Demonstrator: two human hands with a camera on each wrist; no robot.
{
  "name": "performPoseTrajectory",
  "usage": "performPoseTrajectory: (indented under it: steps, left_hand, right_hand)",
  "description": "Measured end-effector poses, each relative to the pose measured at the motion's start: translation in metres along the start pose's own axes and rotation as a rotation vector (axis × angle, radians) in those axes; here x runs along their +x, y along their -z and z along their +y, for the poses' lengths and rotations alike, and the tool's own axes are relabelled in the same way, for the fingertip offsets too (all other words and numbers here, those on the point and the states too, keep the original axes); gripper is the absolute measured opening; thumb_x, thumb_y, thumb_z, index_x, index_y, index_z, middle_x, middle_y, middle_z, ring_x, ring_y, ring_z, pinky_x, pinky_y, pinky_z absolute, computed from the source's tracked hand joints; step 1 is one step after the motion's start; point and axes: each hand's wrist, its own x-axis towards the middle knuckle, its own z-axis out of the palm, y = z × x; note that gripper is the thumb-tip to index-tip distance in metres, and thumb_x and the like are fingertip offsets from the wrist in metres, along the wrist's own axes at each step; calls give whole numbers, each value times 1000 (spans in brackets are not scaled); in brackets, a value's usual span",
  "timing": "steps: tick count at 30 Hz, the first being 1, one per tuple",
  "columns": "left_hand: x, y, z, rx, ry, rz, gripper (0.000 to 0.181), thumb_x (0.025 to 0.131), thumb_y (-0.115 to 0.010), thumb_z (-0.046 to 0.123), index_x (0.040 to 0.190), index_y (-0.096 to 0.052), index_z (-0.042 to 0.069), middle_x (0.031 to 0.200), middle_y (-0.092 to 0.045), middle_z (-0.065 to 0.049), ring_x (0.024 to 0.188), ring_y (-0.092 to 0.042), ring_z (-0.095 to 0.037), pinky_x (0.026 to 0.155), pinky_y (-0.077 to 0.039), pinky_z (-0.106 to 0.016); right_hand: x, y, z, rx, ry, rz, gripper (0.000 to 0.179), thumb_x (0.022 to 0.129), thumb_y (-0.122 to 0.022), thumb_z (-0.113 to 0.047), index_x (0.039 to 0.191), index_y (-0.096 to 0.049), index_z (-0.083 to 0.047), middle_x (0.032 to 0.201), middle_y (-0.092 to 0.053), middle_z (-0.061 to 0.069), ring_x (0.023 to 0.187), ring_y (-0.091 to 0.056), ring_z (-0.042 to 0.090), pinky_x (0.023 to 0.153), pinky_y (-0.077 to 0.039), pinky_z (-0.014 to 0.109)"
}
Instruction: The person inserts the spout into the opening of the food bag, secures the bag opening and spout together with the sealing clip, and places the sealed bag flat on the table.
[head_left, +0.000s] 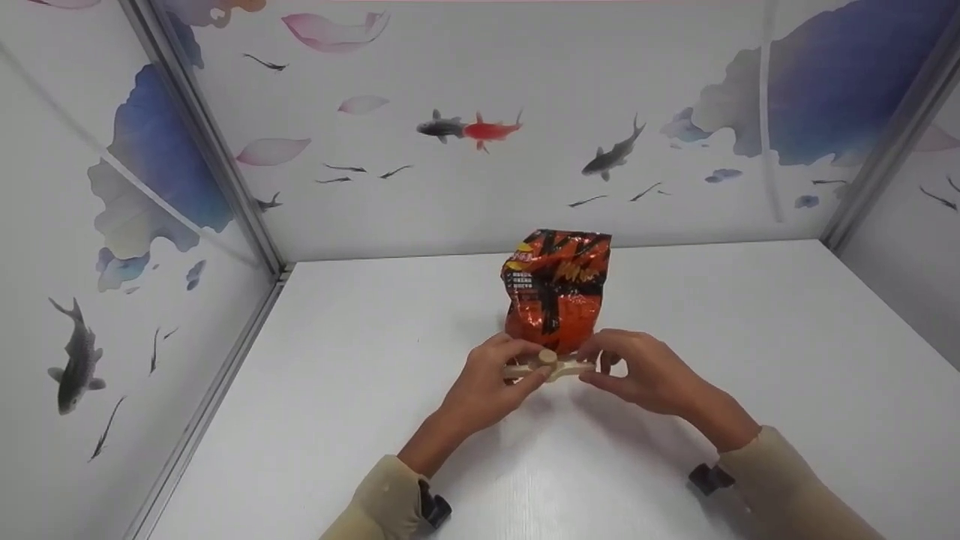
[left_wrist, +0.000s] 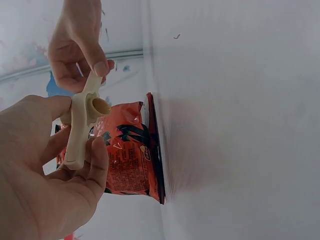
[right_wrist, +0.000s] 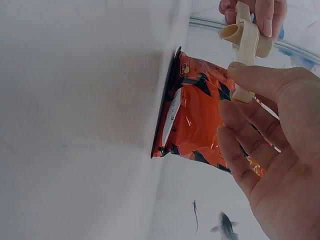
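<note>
Both hands hold a cream plastic bag clip (head_left: 548, 359) with a short round spout, just above the table. My left hand (head_left: 487, 384) grips its left part between thumb and fingers. At the other end, my right hand (head_left: 651, 373) pinches the clip's tip; in the right wrist view its thumb rests on the clip (right_wrist: 247, 47) and the other fingers are loosely bent. The spout's slanted opening shows in the left wrist view on the clip (left_wrist: 77, 132). Right behind the hands, a shiny orange and black snack bag (head_left: 559, 289) stands upright.
The white table (head_left: 375, 330) carries the bag and meets a back wall (head_left: 525, 187) printed with fish and petals. Side walls stand left and right, with grey metal strips (head_left: 217, 150) at the corners. A dark device (head_left: 433, 506) is worn at each sleeve.
</note>
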Motion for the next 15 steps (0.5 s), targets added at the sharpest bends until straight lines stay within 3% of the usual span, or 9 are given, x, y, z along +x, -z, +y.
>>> performPoseTrajectory:
  steps: [5,9,15]
  left_hand:
    - [0,0,0,33,-20,7,26,103,-75,39,128,-75,30,121,-69,6,115,-67,-7,99,-63,-28]
    - [0,0,0,59,-40,24,22,105,-74,38,125,-74,30,120,-70,6,116,-66,-7,104,-61,-28]
    - [1,0,1,62,-73,43,22,105,-74,34,125,-74,25,118,-72,7,112,-68,-6,101,-61,-25]
  right_hand:
    - [1,1,-2,20,22,1,28,93,-88,-17,117,-77,-27,101,-75,-13,86,-66,5,81,-67,37]
    - [1,0,-2,24,47,47,26,93,-88,-14,114,-78,-25,99,-74,-13,85,-65,5,80,-68,37]
    - [1,-1,-3,4,50,105,22,93,-88,-16,111,-81,-25,96,-75,-13,82,-64,4,76,-68,36]
